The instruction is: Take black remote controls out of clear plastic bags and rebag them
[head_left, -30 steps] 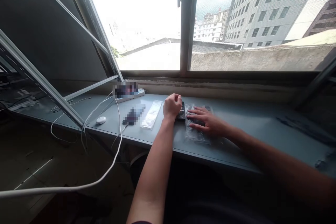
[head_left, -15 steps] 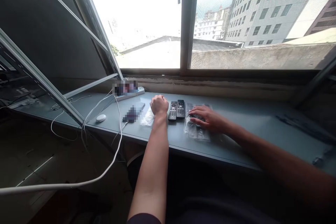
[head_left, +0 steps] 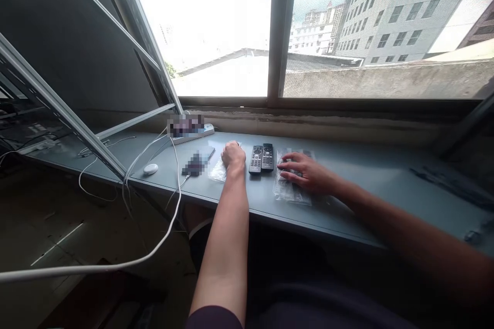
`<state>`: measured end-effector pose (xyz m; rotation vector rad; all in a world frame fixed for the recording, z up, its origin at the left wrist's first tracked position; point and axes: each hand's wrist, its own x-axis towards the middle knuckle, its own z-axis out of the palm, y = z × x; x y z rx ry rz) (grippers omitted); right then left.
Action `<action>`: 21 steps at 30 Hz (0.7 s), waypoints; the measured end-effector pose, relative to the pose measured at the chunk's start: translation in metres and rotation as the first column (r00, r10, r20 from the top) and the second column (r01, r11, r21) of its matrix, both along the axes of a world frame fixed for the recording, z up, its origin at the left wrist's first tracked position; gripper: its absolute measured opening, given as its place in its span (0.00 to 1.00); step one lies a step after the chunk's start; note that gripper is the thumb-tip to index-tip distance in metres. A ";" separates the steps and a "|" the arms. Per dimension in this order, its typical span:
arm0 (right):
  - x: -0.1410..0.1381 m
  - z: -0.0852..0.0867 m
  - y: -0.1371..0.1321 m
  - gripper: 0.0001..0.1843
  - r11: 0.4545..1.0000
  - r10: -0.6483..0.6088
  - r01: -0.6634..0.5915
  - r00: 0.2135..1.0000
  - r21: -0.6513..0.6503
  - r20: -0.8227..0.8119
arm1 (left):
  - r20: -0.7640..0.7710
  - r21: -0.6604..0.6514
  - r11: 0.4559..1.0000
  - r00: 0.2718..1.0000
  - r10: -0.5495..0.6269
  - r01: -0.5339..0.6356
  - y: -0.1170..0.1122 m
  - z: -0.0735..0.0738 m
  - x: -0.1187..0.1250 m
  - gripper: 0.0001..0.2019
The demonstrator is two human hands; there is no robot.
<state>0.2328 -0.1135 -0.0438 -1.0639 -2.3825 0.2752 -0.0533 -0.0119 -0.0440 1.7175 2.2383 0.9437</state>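
Note:
Two black remote controls [head_left: 261, 159] lie side by side on the grey shelf [head_left: 358, 185] under the window. Left of them my left hand [head_left: 233, 156] is curled into a fist, resting on an empty clear plastic bag [head_left: 218, 170]; what its fingers pinch I cannot make out. Right of the remotes my right hand [head_left: 303, 172] lies flat with fingers stretched on a clear bag with a dark remote inside [head_left: 288, 187].
A phone [head_left: 198, 161] on a cable lies left of the empty bag. Behind it sits a white power strip [head_left: 190, 132], with white cables [head_left: 156, 205] hanging off the shelf edge and a small white puck [head_left: 150, 168]. Slanted metal bars [head_left: 69, 118] cross the left side. Dark items [head_left: 451, 180] lie far right.
My left hand left the remotes and moved left onto the empty plastic bag, uncovering both remotes. My right hand stayed flat on the bagged remote.

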 end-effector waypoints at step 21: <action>0.004 0.008 0.005 0.46 0.968 -0.111 0.176 0.940 0.179 -0.323 | 0.156 0.388 0.501 0.481 -0.863 0.774 -0.010 0.009 0.053 0.09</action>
